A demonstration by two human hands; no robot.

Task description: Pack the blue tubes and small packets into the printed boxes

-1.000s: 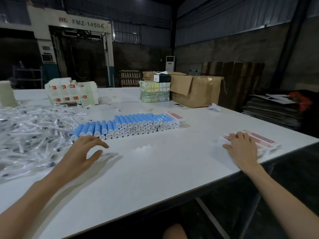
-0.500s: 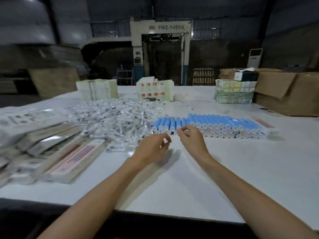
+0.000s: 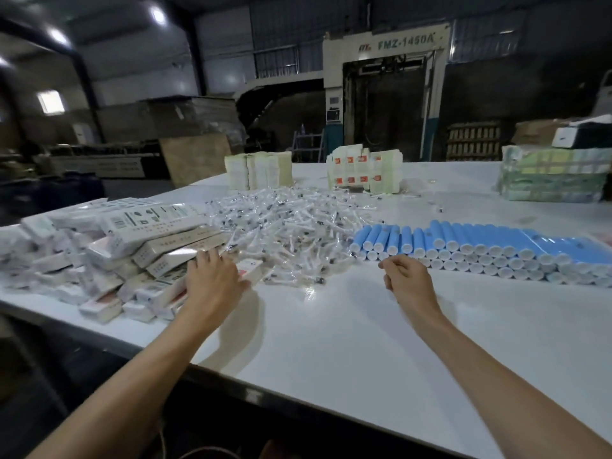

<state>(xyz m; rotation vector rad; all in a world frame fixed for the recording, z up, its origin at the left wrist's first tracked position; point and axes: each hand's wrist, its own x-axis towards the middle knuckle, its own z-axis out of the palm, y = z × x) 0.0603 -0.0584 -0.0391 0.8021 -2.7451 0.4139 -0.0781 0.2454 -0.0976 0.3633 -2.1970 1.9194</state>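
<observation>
A stacked row of blue tubes (image 3: pixel 490 241) with white caps lies on the white table (image 3: pixel 331 342) at the right. A heap of small clear packets (image 3: pixel 284 226) fills the middle. Printed boxes (image 3: pixel 132 253) are piled at the left. My left hand (image 3: pixel 212 281) lies with fingers spread on a red-and-white printed box (image 3: pixel 250 270) at the pile's near right edge. My right hand (image 3: pixel 405 278) hovers just in front of the left end of the tubes, fingers curled loosely, with nothing seen in it.
Two blocks of stacked white cartons (image 3: pixel 258 170) (image 3: pixel 364 172) stand at the back of the table. A wrapped greenish bundle (image 3: pixel 553 175) sits at the back right. The table's near edge runs diagonally below my forearms. A large machine (image 3: pixel 384 94) stands behind.
The view has swung left, bringing the box pile into sight. My left hand moved left from in front of the tubes onto the boxes. My right hand stayed near the tubes' left end.
</observation>
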